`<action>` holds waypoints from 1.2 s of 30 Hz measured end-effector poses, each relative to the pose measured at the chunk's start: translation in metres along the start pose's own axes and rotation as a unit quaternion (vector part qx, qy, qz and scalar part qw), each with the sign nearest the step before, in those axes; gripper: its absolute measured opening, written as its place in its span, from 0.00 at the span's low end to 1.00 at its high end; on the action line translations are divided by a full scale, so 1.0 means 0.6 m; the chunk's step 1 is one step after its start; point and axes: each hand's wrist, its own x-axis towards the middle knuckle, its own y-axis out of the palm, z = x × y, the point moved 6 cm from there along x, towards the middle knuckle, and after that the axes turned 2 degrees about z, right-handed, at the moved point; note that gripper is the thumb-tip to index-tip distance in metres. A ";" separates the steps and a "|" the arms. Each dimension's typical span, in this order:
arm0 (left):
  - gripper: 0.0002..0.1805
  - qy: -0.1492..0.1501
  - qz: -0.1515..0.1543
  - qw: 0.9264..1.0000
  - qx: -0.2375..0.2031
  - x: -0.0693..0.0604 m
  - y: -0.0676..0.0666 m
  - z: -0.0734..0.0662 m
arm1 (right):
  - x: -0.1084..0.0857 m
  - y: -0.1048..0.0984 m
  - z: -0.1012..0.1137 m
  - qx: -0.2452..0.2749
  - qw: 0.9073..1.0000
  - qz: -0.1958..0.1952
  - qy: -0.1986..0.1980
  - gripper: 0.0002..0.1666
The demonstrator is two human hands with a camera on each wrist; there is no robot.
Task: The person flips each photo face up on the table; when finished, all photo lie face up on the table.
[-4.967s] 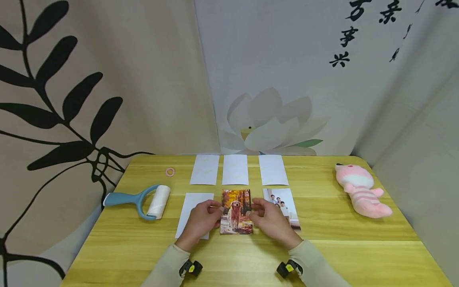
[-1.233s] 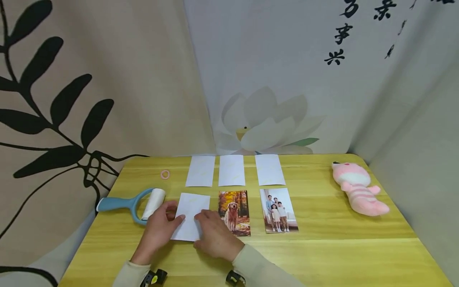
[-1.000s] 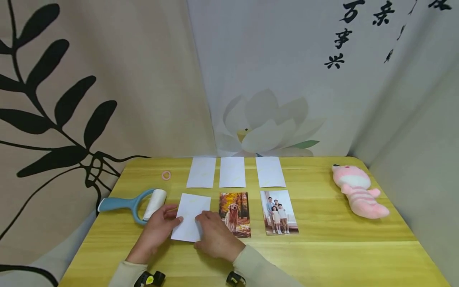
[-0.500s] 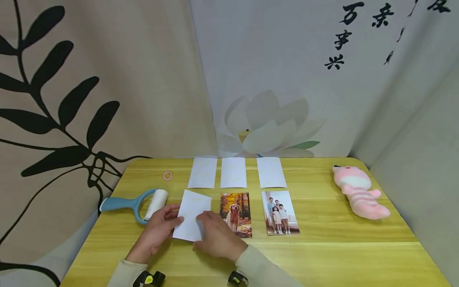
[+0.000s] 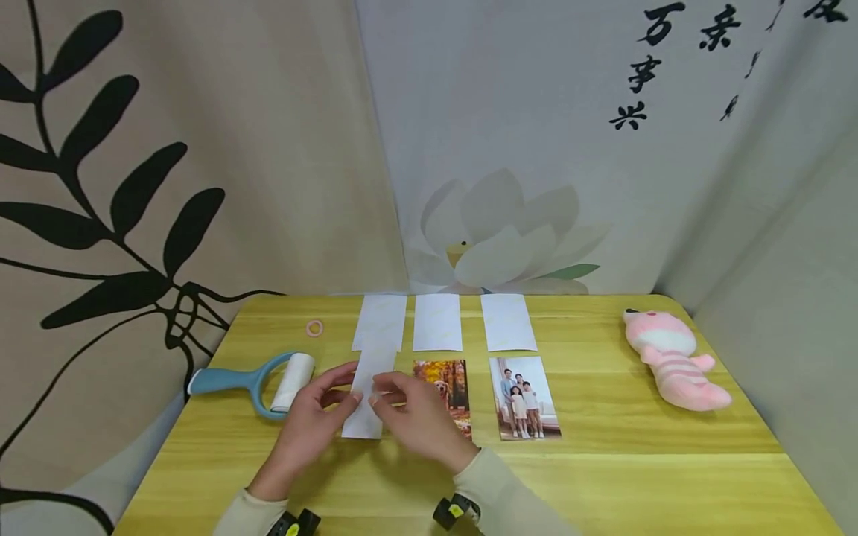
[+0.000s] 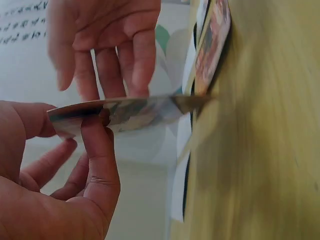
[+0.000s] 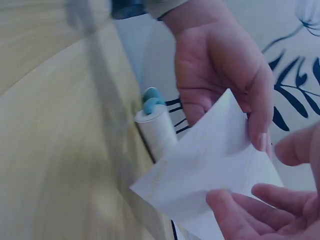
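Note:
My left hand pinches a photo print by its left edge, lifted off the table. The print's white back faces the head view; in the left wrist view the print stands nearly edge-on, its picture partly visible. My right hand is at the print's right side, its fingers extended; in the right wrist view its fingertips lie at the white back, thumb apart. A dog photo lies face up, partly behind my right hand. Farther right lies a family photo, face up.
Three white-backed cards lie at the back, including a middle card. A blue-handled lint roller lies left of my left hand, near a small pink ring. A pink plush toy lies at the right on the wooden table.
The left print has gone from lying white side up to raised and tilted in my left hand. Earlier, both hands were at the dog photo; they moved left. My right fingers have loosened from the print.

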 end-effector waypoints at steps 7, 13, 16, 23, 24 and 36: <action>0.25 0.015 0.026 0.999 0.010 0.004 0.035 -0.016 | -0.004 -0.030 0.002 0.087 0.996 -0.016 0.016 0.26; 0.28 0.026 0.025 0.999 0.031 0.004 0.054 -0.022 | -0.007 -0.038 0.000 0.091 0.995 -0.027 0.027 0.27; 0.30 0.040 0.023 0.998 0.049 0.006 0.065 -0.028 | -0.009 -0.044 -0.003 0.088 0.995 -0.039 0.034 0.28; 0.35 0.058 0.000 0.993 0.102 0.010 0.086 -0.044 | -0.010 -0.058 -0.008 0.060 0.995 -0.068 0.032 0.21; 0.36 0.058 -0.003 0.992 0.108 0.009 0.088 -0.044 | -0.011 -0.059 -0.008 0.062 0.995 -0.069 0.029 0.19; 0.32 0.038 0.009 0.996 0.083 0.014 0.089 -0.040 | -0.011 -0.069 -0.018 0.087 0.993 -0.074 0.038 0.17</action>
